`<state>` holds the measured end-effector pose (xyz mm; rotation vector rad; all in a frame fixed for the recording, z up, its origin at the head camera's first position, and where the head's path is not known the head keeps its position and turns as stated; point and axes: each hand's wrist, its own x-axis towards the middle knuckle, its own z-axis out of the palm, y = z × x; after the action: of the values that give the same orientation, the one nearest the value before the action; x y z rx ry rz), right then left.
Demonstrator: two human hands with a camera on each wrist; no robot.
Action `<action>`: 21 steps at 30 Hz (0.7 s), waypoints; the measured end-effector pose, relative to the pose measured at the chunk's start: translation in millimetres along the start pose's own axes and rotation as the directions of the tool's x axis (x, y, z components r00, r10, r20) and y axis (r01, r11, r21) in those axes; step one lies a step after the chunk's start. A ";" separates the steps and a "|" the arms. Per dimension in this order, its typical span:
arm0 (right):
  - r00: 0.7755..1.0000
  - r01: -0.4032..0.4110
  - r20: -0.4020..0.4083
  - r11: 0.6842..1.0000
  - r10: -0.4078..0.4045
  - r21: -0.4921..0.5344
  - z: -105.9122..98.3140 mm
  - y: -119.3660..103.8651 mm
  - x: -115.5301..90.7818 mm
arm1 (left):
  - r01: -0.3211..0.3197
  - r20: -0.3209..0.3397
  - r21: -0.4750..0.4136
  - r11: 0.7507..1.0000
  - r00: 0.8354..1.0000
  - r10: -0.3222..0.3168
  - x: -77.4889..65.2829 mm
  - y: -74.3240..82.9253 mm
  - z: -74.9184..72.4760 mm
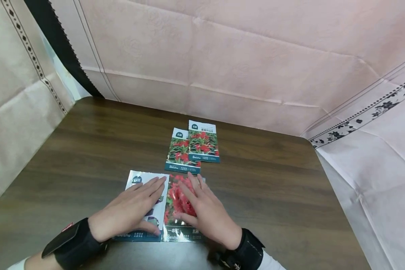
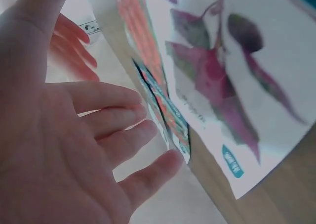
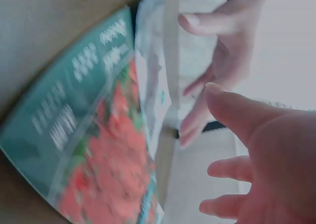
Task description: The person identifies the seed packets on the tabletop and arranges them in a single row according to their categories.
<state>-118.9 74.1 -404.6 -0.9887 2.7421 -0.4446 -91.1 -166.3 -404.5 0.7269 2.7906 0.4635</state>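
Two flat printed seed packets lie side by side near the table's front. The left one is a white packet (image 2: 168, 85) with purple leaves and a blue bottom band. Beside it is a red-flower packet (image 1: 179, 198) with a dark green band. My left hand (image 1: 131, 206), fingers straight, is over the white packet and hides much of it. Over the red-flower packet's right part is my right hand (image 1: 209, 213), fingers spread. Both wrist views show space between palm and packet; neither hand grips anything.
Farther back, two smaller packets with red flowers lie partly overlapped, the right packet (image 1: 204, 142) on top of the left packet (image 1: 179, 153). The brown wooden table (image 1: 273, 195) has pale patterned cloth (image 1: 222, 56) hanging behind and at its sides.
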 end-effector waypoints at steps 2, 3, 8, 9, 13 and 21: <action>0.999 -0.022 -0.026 1.000 0.023 0.019 -6.4 3.5 -0.9 | -0.021 -0.030 0.013 1.000 0.999 0.021 1.7 1.5 -2.3; 0.998 -0.034 -0.042 0.999 0.035 0.034 -9.7 5.7 -1.5 | -0.030 -0.046 0.020 0.999 0.998 0.031 2.9 2.2 -3.4; 0.985 -0.106 -0.121 0.987 0.121 0.123 -26.5 19.3 -3.8 | -0.074 -0.126 0.061 0.995 0.989 0.081 13.4 3.5 -10.0; 0.980 -0.118 -0.140 0.983 0.138 0.140 -29.8 22.4 -4.0 | -0.079 -0.141 0.066 0.995 0.986 0.088 16.3 3.5 -11.5; 0.958 -0.150 -0.212 0.966 0.195 0.210 -42.1 34.0 -3.8 | -0.084 -0.185 0.070 0.994 0.978 0.096 29.0 3.4 -17.1; 0.917 -0.104 -0.337 0.945 0.211 0.309 -56.3 51.9 4.0 | -0.026 -0.194 -0.103 0.994 0.981 0.006 52.1 4.0 -27.3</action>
<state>-168.3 121.5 -370.0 -0.6549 2.9252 -1.0586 -141.7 -143.4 -384.7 0.7171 2.9129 0.7144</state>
